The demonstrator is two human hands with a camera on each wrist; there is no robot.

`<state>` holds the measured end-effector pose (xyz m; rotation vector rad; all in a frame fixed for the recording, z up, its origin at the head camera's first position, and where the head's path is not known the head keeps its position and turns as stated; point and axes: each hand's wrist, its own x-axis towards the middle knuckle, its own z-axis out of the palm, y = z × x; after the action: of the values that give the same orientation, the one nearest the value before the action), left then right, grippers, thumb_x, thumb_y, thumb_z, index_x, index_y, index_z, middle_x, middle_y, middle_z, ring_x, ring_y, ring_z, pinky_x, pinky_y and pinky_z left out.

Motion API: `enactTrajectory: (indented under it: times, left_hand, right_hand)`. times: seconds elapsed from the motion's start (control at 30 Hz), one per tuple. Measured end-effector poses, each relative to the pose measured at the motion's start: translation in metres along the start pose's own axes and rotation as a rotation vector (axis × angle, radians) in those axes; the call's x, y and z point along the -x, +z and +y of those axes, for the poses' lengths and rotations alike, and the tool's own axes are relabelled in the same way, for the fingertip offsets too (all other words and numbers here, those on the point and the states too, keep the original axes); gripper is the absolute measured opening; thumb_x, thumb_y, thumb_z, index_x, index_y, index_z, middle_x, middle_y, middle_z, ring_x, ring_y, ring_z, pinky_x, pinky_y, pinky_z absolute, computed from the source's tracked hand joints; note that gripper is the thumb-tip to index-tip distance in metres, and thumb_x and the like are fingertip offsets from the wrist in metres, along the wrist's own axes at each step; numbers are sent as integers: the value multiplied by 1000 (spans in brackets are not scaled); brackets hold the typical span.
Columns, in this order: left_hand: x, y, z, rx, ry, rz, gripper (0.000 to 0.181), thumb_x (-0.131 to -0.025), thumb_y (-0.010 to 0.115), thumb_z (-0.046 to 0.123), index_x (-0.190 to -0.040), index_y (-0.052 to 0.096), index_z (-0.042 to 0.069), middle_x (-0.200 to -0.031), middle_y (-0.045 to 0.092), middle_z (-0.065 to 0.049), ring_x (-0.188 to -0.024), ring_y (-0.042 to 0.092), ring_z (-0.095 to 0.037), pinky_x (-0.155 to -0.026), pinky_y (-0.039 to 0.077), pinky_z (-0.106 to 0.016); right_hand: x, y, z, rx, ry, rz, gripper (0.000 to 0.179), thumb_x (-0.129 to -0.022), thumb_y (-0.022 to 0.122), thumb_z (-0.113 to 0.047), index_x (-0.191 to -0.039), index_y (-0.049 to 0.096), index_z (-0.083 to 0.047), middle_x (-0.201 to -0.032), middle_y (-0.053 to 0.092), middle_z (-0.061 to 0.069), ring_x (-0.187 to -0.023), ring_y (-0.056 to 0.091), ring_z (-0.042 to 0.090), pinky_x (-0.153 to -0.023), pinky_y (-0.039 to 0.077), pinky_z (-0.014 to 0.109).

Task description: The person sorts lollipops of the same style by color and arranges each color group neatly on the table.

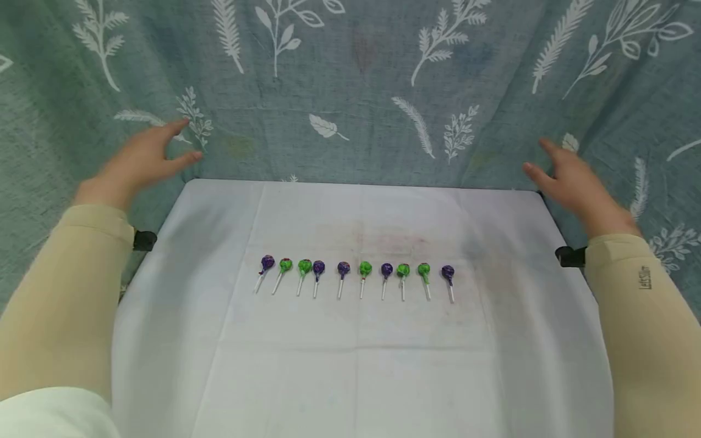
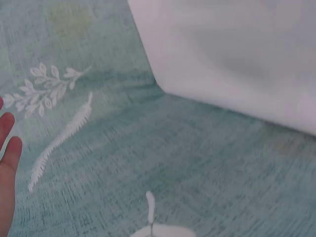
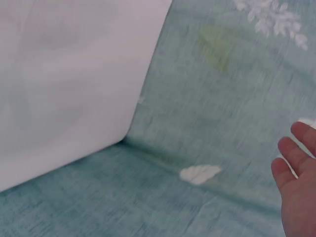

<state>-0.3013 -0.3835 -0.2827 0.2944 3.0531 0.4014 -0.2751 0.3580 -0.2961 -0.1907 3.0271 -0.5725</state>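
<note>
In the head view my left hand [image 1: 137, 159] is raised over the table's far left corner, fingers extended and holding nothing. My right hand [image 1: 575, 182] is held up at the far right corner, likewise bare, with thumb and fingers spread. Between them, well away from both, a row of lollipops lies on the white tablecloth [image 1: 306, 389], sticks toward me. Some have purple wrappers, such as the leftmost lollipop [image 1: 267, 263] and the rightmost lollipop [image 1: 448, 272]. Others are green, like the green lollipop [image 1: 366, 268] mid-row. Each wrist view shows only fingertips of its hand.
A blue-green curtain [image 1: 350, 91] with white leaf prints hangs behind the table and around its sides. Faint reddish stains [image 1: 394, 240] mark the cloth beyond the row. A dark wrist device shows under each beige sleeve [image 1: 60, 304].
</note>
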Motion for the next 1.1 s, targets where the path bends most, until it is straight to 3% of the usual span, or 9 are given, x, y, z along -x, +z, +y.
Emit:
enactTrajectory:
  times: [0.1,0.3,0.57,0.87,1.1]
  left_hand:
    - [5,7,3,18,30,22,76,-86,46,56,-144,1,33,-145,18,-20,-112,35,-49,-81,26,-66]
    - [16,19,14,86,80,38,70,-87,48,51,-144,10,34,-146,20,-15,-114,36,-47,-81,28,-63]
    - [29,28,24,124,75,17,66,-86,48,53,-141,13,43,-147,18,-7,-113,39,-45,-82,30,-62]
    - [39,46,29,141,79,-14,68,-84,48,57,-142,17,39,-146,20,0,-125,29,-39,-86,30,-63]
    - [46,61,39,170,100,-27,66,-84,49,56,-141,22,38,-141,32,-6,-121,34,-38,-87,34,-58]
  right_hand:
    - [1,4,-12,-18,-33,10,73,-91,32,-55,-145,-3,-22,-148,3,20,-129,9,47,-90,15,69]
    - [4,17,-32,-65,-111,30,67,-92,36,-50,-146,5,-26,-147,13,16,-129,18,43,-89,22,67]
    - [3,40,-53,-94,-189,63,65,-92,41,-49,-145,18,-20,-143,25,16,-125,28,41,-89,27,63]
    - [0,69,-74,-95,-238,27,65,-90,42,-52,-144,20,-24,-140,31,13,-123,33,36,-88,33,59]
    - [-1,94,-93,-102,-305,-14,65,-89,42,-54,-143,22,-25,-137,36,11,-124,34,32,-93,31,57]
